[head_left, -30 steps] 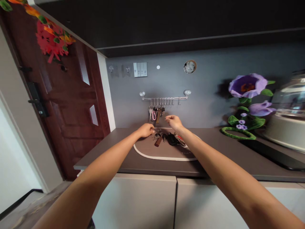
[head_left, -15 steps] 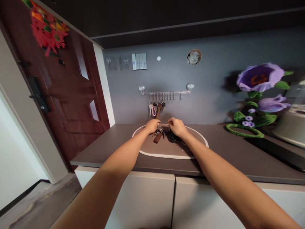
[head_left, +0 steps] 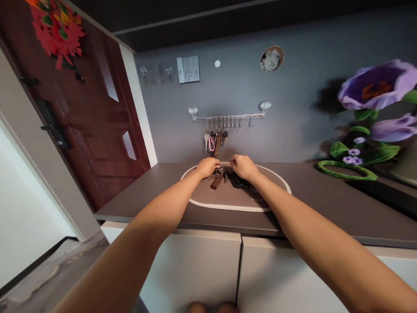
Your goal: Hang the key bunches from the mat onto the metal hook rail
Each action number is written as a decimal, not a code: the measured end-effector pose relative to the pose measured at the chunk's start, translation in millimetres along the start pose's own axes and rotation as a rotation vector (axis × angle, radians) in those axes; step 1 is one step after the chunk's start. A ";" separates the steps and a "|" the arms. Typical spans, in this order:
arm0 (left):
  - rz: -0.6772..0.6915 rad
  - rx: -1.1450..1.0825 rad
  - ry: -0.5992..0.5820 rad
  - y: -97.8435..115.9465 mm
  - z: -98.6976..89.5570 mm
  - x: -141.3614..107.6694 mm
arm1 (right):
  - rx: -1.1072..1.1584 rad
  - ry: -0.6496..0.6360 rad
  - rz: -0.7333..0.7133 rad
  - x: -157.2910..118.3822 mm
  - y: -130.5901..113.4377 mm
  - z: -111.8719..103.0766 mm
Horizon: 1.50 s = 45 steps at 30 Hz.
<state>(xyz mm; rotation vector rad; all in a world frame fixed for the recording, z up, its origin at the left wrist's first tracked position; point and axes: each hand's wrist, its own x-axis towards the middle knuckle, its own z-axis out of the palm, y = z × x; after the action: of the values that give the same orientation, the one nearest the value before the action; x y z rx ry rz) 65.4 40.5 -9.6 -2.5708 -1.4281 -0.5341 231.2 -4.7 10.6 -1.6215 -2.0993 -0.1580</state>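
Over an oval brown mat (head_left: pixel 228 201) with a white rim, my left hand (head_left: pixel 208 167) is closed at the upper side of a bunch of keys (head_left: pixel 225 175) with a brown tag (head_left: pixel 216 182). What its fingertips pinch is too small to make out. My right hand (head_left: pixel 243 167), fingers curled together, is just to the right, above a black object (head_left: pixel 237 181); anything in its fingers is hidden. A small gap separates the hands. Behind them, several keys and a pink loop (head_left: pixel 211 143) hang from the left part of a clear hook rail (head_left: pixel 230 117).
Purple flowers (head_left: pixel 379 89) with a green ring base (head_left: pixel 347 170) stand on the counter (head_left: pixel 312 204) at right. A dark red door (head_left: pixel 94 117) is at left. Two clear hooks, a switch panel (head_left: pixel 188 69) and a round hole (head_left: pixel 272 59) are on the wall.
The view has shifted slightly down and closer. Both hands stay closed in about the same places over the mat, and the hanging keys look unchanged.
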 end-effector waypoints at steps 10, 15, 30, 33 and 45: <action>0.016 0.046 0.035 1.8 -15.6 -6.6 | -0.014 -0.019 -0.019 2.8 2.9 3.3; 0.024 0.023 0.089 -1.6 -24.4 -9.1 | -0.012 -0.023 -0.018 2.3 2.4 2.8; -0.025 -0.167 0.242 6.3 -45.9 -9.3 | 0.118 0.114 -0.104 0.9 -3.7 -1.5; -0.037 -0.319 0.287 11.2 -49.7 -9.5 | 0.199 0.191 -0.160 0.0 -7.1 -2.5; -0.113 -0.834 0.286 22.4 -48.2 -8.8 | 0.410 0.264 -0.194 -5.3 -12.7 -9.8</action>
<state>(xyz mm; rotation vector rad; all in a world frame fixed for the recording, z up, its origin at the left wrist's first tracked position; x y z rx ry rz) 68.8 7.2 32.5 -2.7742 -1.4512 -1.7510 223.2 -16.7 19.4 -1.0959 -1.9270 -0.0008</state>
